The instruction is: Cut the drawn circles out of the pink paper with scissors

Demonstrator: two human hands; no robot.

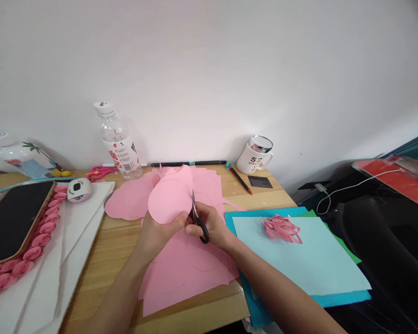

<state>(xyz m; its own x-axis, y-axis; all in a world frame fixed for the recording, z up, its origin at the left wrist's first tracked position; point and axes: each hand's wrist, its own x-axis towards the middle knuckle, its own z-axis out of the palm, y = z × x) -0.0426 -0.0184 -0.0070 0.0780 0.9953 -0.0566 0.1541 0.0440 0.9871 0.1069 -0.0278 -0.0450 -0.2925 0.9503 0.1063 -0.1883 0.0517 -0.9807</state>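
Observation:
My left hand (162, 232) is closed on a piece of pink paper (170, 200) with a rounded outline, pinching its lower edge. In my right hand (211, 225) is a pair of black-handled scissors (204, 231), its blades pointing up along the right edge of the piece. Beneath both hands lie pink sheets (184, 283) with circles drawn on them. Several cut pink paper circles (128, 199) overlap just left of the held piece.
A clear bottle (121, 148) and a white mug (254, 155) stand along the wall. To the left, a phone (16, 218) rests by pink paper roses (42, 240). Crumpled pink scraps (282, 228) lie on light blue paper (299, 264) at right. A red-tipped pencil (240, 180) lies behind.

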